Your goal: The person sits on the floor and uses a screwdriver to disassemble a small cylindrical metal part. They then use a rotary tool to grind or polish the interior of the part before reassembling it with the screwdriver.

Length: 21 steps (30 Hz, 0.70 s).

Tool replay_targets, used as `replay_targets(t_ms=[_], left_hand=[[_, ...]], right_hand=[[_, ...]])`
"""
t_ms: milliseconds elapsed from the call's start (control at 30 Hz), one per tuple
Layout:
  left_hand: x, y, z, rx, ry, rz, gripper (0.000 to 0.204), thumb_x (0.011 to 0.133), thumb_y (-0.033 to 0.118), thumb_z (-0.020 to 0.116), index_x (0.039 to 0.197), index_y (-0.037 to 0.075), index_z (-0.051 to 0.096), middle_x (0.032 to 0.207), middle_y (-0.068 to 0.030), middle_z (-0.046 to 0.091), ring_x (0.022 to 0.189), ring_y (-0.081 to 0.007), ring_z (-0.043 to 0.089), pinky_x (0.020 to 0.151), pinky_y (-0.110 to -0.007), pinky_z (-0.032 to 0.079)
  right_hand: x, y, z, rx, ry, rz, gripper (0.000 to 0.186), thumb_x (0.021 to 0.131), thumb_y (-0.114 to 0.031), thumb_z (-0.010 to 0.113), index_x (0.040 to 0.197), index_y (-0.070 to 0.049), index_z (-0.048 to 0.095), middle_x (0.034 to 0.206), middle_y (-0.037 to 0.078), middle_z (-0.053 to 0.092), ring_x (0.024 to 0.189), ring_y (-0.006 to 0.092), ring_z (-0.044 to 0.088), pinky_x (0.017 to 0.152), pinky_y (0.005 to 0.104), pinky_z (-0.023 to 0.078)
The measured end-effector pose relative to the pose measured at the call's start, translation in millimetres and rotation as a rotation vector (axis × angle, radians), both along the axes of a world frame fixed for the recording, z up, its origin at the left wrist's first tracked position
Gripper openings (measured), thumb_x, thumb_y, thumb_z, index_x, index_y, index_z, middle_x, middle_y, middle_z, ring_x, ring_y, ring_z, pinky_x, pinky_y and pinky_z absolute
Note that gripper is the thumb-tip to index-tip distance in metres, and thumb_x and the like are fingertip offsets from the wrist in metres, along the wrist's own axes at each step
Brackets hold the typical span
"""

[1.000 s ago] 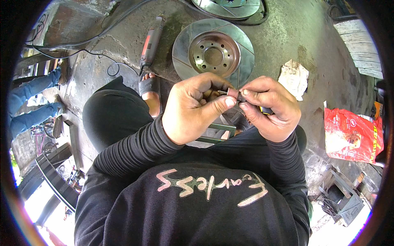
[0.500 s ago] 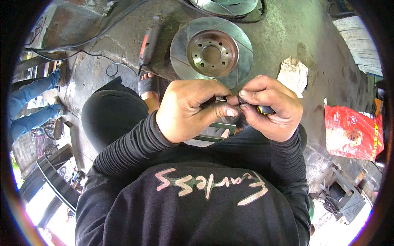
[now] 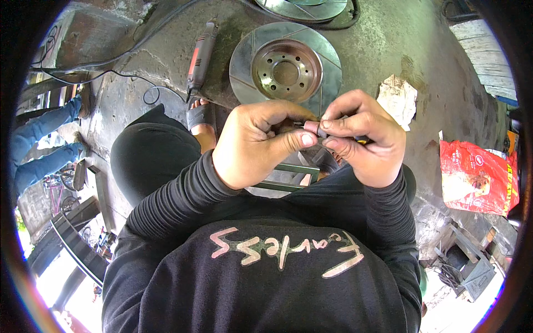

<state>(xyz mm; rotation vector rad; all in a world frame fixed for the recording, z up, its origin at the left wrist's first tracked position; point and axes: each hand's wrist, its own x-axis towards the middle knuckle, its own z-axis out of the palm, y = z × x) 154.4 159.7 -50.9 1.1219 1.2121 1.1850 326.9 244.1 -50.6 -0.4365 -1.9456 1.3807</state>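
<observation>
Close together in front of my chest, my left hand [image 3: 255, 141] and my right hand [image 3: 369, 141] are pinched on a small reddish-brown cylinder [image 3: 311, 127], which looks like a sanding drum on a thin shank. A dark piece sits at its right end, under my right fingertips. Part of a black-and-yellow object [image 3: 363, 140] shows among my right fingers, mostly hidden. Beyond my hands lies a brake disc [image 3: 246, 58] with a rusty-brown hub. A grey rotary tool [image 3: 201, 58] with a red patch rests to its left.
A second disc [image 3: 300, 11] and cables lie at the back. At right are crumpled paper [image 3: 395, 100], a red bag [image 3: 474, 175] and metal clutter [image 3: 461, 266]. A person's jeans-clad legs [image 3: 47, 119] show at left, near bicycles and dark beams. My knees and sandalled foot surround a green frame [image 3: 286, 186].
Both hands have shifted slightly with the small cylinder between them, rising a little since half a second ago. My right fingers now sit higher on the piece. The surroundings look the same.
</observation>
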Motion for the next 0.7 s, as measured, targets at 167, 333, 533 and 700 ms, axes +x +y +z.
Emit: replay_targets(t_ms=[167,333,533,700], left_hand=[[-2.7,0.4,5.0,-0.182,-0.151,-0.11,0.022,0.078,0.011,0.068,0.093,-0.003,0.061,0.079,-0.0051,0.064,0.07,-0.0051,0.057,0.063,-0.019,0.047],[-2.4,0.3,5.1,-0.133,-0.124,-0.149,0.022,0.078,0.012,0.069,0.092,-0.002,0.06,0.078,-0.0046,0.064,0.07,-0.0048,0.057,0.062,-0.019,0.046],[-6.4,-1.5,5.8,-0.096,-0.174,-0.189,0.022,0.077,0.011,0.07,0.091,-0.002,0.061,0.078,-0.0052,0.064,0.069,-0.0053,0.058,0.062,-0.019,0.046],[-5.5,-5.3,3.8,-0.074,-0.18,-0.199,0.019,0.077,0.009,0.069,0.09,-0.003,0.061,0.079,-0.0065,0.064,0.069,-0.0072,0.059,0.062,-0.02,0.047]], right_hand=[[7.1,1.7,0.4,-0.78,0.089,0.179,0.015,0.071,-0.003,0.071,0.084,-0.001,0.063,0.085,0.007,0.059,0.065,0.0087,0.054,0.052,0.0192,0.043],[4.2,0.2,-7.5,-0.726,0.096,0.17,0.027,0.07,-0.011,0.075,0.091,-0.003,0.06,0.085,0.004,0.058,0.052,0.0033,0.046,0.043,0.0167,0.036],[3.3,-0.9,-11.1,-0.722,0.086,0.209,0.034,0.067,-0.014,0.077,0.094,-0.003,0.059,0.086,0.002,0.057,0.057,0.0036,0.048,0.044,0.0159,0.036],[0.4,-2.4,-13.5,-0.719,0.125,0.238,0.036,0.065,-0.016,0.078,0.093,-0.003,0.06,0.089,0.002,0.057,0.062,0.0053,0.05,0.047,0.0164,0.038]])
